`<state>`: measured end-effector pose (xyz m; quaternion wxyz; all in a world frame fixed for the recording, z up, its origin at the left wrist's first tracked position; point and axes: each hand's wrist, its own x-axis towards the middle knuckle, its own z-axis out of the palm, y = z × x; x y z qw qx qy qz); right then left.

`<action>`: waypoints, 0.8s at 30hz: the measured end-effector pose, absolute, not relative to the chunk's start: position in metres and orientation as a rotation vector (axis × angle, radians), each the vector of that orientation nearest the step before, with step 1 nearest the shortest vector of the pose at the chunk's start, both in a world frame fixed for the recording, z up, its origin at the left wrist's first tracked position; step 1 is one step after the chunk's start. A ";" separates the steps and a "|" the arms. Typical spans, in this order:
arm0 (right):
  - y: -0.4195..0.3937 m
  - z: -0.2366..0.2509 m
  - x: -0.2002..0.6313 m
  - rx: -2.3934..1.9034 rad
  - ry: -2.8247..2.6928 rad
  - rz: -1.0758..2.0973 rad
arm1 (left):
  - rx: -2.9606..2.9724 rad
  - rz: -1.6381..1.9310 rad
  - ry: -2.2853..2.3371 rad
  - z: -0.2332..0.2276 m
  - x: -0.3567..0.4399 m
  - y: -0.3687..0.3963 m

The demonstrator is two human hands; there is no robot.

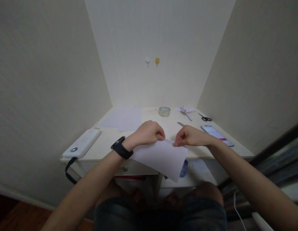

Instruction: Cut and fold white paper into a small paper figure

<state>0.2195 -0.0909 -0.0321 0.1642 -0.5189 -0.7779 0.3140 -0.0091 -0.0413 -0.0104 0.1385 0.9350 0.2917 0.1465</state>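
left hand: left hand (149, 132), black wrist band on it, grip pinched shut on the top edge of the white rectangular paper sheet (163, 157), thumb and fingertips closed at the sheet's upper left.
right hand: right hand (189, 136), grip also pinched shut on the same top edge, just at 3 o'clock of the left hand; the two hands are near, not touching.
sheet: held over the front edge of the cream flat surface (108, 138), hanging down tilted toward 5 o'clock, lower corner past the surface edge, above the lap.
12 o'clock of hands: clear round tape roll (164, 111), near the back wall.
1 o'clock: small folded white paper piece (186, 110); black-handled scissors (206, 118) beside it, further right.
3 o'clock: dark flat smartphone with lit screen (216, 134), lying flat close to the right wrist.
11 o'clock: pale loose paper sheets (125, 118), flat on the surface.
9 o'clock: white oblong power bank (82, 143) at the left front corner, black strap hanging off the edge.
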 end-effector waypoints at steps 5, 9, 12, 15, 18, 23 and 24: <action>-0.092 -0.032 0.218 -1.523 -2.233 0.851 | 2.687 0.355 0.871 -0.011 -0.011 -0.039; -0.091 -0.028 0.213 -1.526 -2.245 0.822 | 2.691 0.311 0.748 -0.016 -0.002 -0.039; -0.091 -0.027 0.211 -1.486 -2.243 0.843 | 2.671 0.334 0.707 -0.022 0.005 -0.038; -0.092 -0.030 0.214 -1.462 -2.229 0.904 | 2.619 0.373 0.749 -0.026 0.006 -0.036; -0.092 -0.036 0.220 -1.458 -2.224 0.938 | 2.576 0.401 0.795 -0.027 0.004 -0.035; -0.087 -0.046 0.225 -1.447 -2.247 0.898 | 2.597 0.390 0.809 -0.027 0.008 -0.040; -0.087 -0.047 0.224 -1.446 -2.248 0.895 | 2.604 0.387 0.804 -0.027 0.010 -0.040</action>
